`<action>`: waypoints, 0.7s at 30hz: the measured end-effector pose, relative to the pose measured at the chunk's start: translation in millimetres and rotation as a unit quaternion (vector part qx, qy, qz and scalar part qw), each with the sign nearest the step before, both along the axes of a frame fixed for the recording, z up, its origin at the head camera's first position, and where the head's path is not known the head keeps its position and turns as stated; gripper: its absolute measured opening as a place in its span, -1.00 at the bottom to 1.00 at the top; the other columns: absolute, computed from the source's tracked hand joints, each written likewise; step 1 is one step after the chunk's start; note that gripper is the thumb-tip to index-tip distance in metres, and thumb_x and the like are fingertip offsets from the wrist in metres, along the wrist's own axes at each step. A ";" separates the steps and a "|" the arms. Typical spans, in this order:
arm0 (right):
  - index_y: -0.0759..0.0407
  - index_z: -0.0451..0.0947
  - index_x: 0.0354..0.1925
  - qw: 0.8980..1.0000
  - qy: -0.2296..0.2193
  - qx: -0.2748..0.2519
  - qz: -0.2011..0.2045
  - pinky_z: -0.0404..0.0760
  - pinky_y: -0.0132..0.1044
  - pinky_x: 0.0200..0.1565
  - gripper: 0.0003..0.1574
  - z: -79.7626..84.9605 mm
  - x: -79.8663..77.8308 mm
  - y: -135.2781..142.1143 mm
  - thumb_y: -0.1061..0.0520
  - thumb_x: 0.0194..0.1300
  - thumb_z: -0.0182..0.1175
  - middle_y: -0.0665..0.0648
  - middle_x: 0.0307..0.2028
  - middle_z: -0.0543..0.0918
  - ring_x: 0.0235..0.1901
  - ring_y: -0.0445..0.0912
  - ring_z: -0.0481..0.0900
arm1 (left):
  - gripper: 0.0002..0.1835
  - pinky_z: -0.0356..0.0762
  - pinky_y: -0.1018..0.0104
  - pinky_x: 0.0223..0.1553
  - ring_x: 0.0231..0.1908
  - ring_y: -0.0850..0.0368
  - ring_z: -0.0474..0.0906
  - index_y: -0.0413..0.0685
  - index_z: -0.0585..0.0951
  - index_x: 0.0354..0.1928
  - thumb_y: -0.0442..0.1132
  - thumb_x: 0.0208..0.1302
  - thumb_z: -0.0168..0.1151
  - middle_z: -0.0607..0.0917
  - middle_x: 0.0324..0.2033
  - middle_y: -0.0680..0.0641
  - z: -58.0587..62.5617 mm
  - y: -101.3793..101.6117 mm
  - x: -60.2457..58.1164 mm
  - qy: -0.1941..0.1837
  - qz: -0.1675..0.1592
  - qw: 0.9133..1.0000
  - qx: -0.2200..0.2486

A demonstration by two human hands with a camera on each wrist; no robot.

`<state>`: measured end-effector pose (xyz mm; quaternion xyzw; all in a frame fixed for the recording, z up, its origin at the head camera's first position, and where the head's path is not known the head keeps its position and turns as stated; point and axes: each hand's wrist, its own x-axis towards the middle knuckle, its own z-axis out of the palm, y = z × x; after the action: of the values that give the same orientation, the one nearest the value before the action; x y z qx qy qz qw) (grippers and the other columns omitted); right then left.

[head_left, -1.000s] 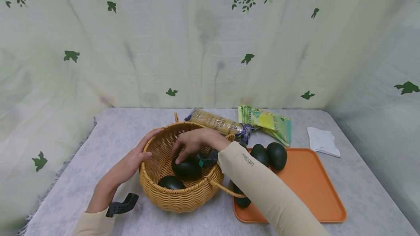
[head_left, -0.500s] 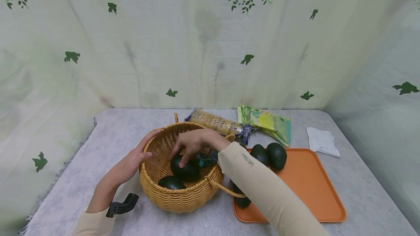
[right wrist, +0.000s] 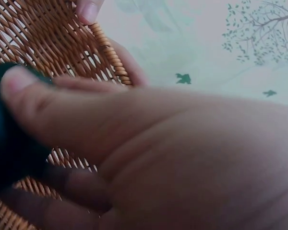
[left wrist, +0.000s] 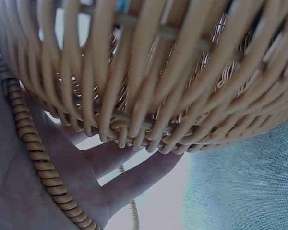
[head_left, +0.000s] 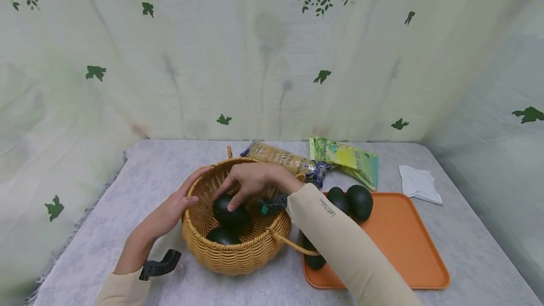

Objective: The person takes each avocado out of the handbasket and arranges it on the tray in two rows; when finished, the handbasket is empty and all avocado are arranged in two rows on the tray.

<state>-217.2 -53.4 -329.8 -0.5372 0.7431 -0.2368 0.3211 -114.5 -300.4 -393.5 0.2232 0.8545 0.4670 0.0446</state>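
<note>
A round wicker basket [head_left: 231, 261] stands in the middle of the table in the head view. My left hand [head_left: 172, 211] grips its left rim, thumb over the inside. In the left wrist view the fingers [left wrist: 141, 179] lie along the outer weave, and a wrapped wicker handle [left wrist: 43, 167] crosses the palm. Inside the basket my right hand [head_left: 250, 183] holds a dark, smooth avocado [head_left: 231, 216] between thumb and fingers. The right wrist view shows the thumb [right wrist: 19, 81] pressed on this avocado. Another avocado [head_left: 223, 236] lies at the basket's near side.
An orange tray [head_left: 403, 244] sits right of the basket, with several avocados [head_left: 360, 202] along its left side, partly hidden by my right sleeve. Behind are a noodle-like packet [head_left: 282, 157] and a green-yellow packet [head_left: 348, 157]. White tissues [head_left: 418, 184] lie at right.
My right hand has moved a little left and up inside the basket, and the avocado in it has shifted the same way. The left hand keeps its place on the rim.
</note>
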 end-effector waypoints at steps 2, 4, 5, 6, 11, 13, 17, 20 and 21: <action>0.07 0.58 0.34 1.000 -0.005 -0.018 0.000 0.61 -0.44 -0.01 -0.37 4.0 0.1 3.2 0.08 0.33 0.41 0.00 0.17 0.71 0.02 -0.35 0.63 | -0.32 0.21 -0.56 0.22 0.47 -0.44 0.08 0.31 -0.03 0.65 -0.20 0.57 -0.21 0.05 0.59 -0.20 0.2 0.4 -0.2 -0.004 0.002 1.000 -0.003; 0.04 0.58 0.35 0.999 -0.008 -0.032 -0.005 0.61 -0.42 0.00 -0.37 9.3 0.7 7.1 0.05 0.34 0.40 -0.02 0.17 0.71 0.05 -0.34 0.63 | -0.32 0.16 -0.58 0.24 0.49 -0.43 0.04 0.32 -0.03 0.65 -0.19 0.58 -0.20 0.04 0.60 -0.19 1.2 0.9 -0.1 -0.007 0.004 1.000 -0.005; 0.04 0.57 0.35 0.999 -0.010 -0.039 -0.005 0.62 -0.40 0.00 -0.36 11.6 1.0 9.1 0.04 0.34 0.40 -0.02 0.17 0.71 0.06 -0.33 0.63 | -0.32 0.15 -0.58 0.24 0.49 -0.43 0.03 0.32 -0.03 0.65 -0.19 0.58 -0.20 0.04 0.60 -0.18 2.0 1.3 0.1 -0.009 0.005 1.000 -0.005; 0.02 0.57 0.36 0.999 -0.010 -0.044 -0.007 0.62 -0.39 -0.01 -0.37 14.3 1.4 11.3 0.03 0.35 0.39 -0.03 0.17 0.71 0.04 -0.32 0.64 | -0.32 0.15 -0.58 0.24 0.49 -0.43 0.03 0.32 -0.03 0.65 -0.19 0.58 -0.20 0.04 0.60 -0.19 2.7 1.6 0.2 -0.008 0.004 1.000 -0.005; 0.00 0.56 0.37 0.997 -0.038 -0.067 -0.028 0.63 -0.35 -0.14 -0.37 23.9 4.8 21.8 0.05 0.37 0.37 -0.02 0.17 0.69 -0.10 -0.26 0.64 | -0.33 0.20 -0.55 0.24 0.47 -0.43 0.09 0.31 -0.04 0.65 -0.19 0.60 -0.21 0.05 0.59 -0.20 5.1 1.3 0.3 -0.008 0.002 1.000 -0.002; -0.03 0.56 0.37 0.995 -0.049 -0.072 -0.037 0.61 -0.35 -0.20 -0.38 25.9 6.2 25.8 0.05 0.37 0.37 -0.03 0.16 0.68 -0.16 -0.22 0.61 | -0.34 0.22 -0.54 0.23 0.46 -0.43 0.12 0.32 -0.04 0.65 -0.18 0.60 -0.23 0.06 0.58 -0.21 4.8 0.9 0.1 -0.013 0.003 1.000 -0.001; -0.15 0.57 0.35 0.994 -0.060 -0.074 -0.058 0.56 -0.34 -0.25 -0.39 30.4 9.3 34.1 0.02 0.37 0.37 -0.08 0.12 0.67 -0.20 -0.18 0.58 | -0.34 0.23 -0.54 0.22 0.45 -0.44 0.15 0.32 -0.05 0.65 -0.18 0.60 -0.24 0.06 0.58 -0.21 3.5 1.1 0.2 -0.018 0.003 1.000 -0.002; -0.17 0.59 0.34 0.991 -0.073 -0.086 -0.072 0.62 -0.32 -0.20 -0.40 33.4 12.3 39.4 0.03 0.36 0.39 -0.07 0.12 0.67 -0.13 -0.20 0.66 | -0.34 0.26 -0.53 0.21 0.44 -0.45 0.15 0.31 -0.04 0.65 -0.19 0.60 -0.24 0.06 0.58 -0.21 3.6 1.9 0.6 -0.022 0.002 1.000 0.000; -0.16 0.59 0.34 0.990 -0.075 -0.092 -0.075 0.65 -0.31 -0.17 -0.40 34.4 13.4 41.1 0.03 0.35 0.39 -0.07 0.13 0.67 -0.09 -0.23 0.68 | -0.33 0.27 -0.53 0.20 0.43 -0.46 0.16 0.31 -0.04 0.65 -0.20 0.60 -0.24 0.05 0.58 -0.22 3.7 2.0 0.7 -0.023 0.001 1.000 0.002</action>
<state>-203.8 -12.3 -295.3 -0.4880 0.7302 -0.3668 0.3068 -113.7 -298.4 -389.8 0.2112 0.8528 0.4735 0.0631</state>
